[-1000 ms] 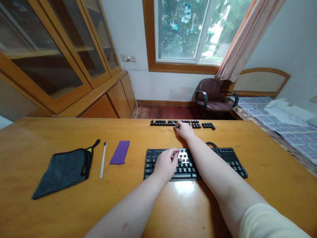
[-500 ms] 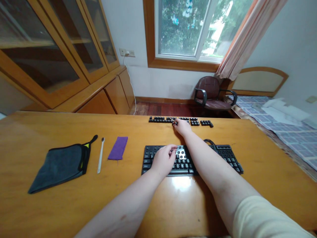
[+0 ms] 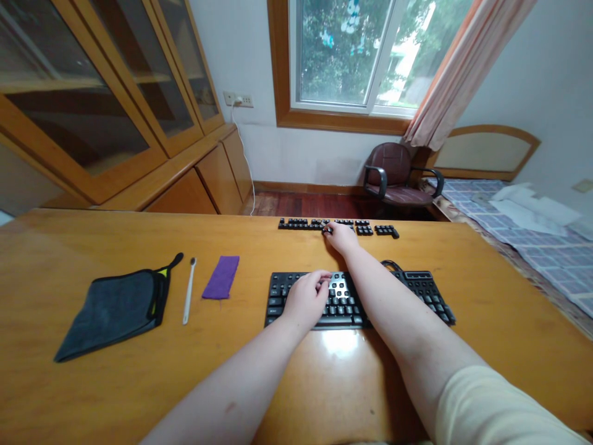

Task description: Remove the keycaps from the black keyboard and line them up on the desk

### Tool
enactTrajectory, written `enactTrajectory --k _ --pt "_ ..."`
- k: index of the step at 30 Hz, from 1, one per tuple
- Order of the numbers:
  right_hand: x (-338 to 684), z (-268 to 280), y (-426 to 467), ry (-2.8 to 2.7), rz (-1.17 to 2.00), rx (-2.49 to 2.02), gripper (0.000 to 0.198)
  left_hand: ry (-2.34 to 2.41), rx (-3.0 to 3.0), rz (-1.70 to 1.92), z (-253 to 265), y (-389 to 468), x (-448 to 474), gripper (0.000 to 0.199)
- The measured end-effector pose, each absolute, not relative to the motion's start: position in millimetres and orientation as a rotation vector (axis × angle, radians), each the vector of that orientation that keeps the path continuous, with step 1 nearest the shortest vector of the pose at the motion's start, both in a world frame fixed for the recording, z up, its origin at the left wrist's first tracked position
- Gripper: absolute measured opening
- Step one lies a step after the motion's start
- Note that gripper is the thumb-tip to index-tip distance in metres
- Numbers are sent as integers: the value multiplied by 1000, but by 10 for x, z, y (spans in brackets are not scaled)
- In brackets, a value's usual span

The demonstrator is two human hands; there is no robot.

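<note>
A black keyboard (image 3: 345, 321) lies on the wooden desk (image 3: 222, 364), its upper middle showing bare spots where keycaps are off. My left hand (image 3: 306, 298) rests over the keyboard's left half, fingers curled and drawn toward the thumb; what they hold, if anything, is hidden. Reaching across the keyboard, my right hand (image 3: 341, 238) pinches a small black keycap (image 3: 327, 230) at the front of a row of loose keycaps (image 3: 296, 225) along the desk's far edge. My right forearm covers part of the keyboard.
Left of the keyboard lie a purple cloth (image 3: 221, 277), a white toothbrush (image 3: 188, 296) and a folded grey cloth (image 3: 113, 312). The keyboard's cable (image 3: 391, 265) is coiled behind it. Beyond the desk stand a chair (image 3: 393, 170) and a bed (image 3: 519, 222).
</note>
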State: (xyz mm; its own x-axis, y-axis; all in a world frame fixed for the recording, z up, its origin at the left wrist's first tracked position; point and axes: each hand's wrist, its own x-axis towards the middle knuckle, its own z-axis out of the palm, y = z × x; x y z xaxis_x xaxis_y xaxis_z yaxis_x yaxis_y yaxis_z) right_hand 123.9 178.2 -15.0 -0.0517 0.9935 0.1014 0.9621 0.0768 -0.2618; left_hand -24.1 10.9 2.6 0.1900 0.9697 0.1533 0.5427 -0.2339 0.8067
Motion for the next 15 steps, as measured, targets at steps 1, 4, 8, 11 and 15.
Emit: enactTrajectory --k 1,4,8,11,15 --pt "1239 -149 1780 -2102 183 -1972 25 1416 1864 908 25 110 -240 25" --pt "1241 -146 1772 -2105 183 -1976 25 1424 1864 908 32 109 -239 25" --pt "1250 -153 1777 -2101 171 -1959 24 1425 1873 906 44 108 -242 24" --pt "1250 -159 1789 -2088 185 -1956 23 1421 1870 919 31 113 -242 24" --pt "1257 -134 1771 -1974 220 -1882 29 1414 1853 917 13 116 -237 25"
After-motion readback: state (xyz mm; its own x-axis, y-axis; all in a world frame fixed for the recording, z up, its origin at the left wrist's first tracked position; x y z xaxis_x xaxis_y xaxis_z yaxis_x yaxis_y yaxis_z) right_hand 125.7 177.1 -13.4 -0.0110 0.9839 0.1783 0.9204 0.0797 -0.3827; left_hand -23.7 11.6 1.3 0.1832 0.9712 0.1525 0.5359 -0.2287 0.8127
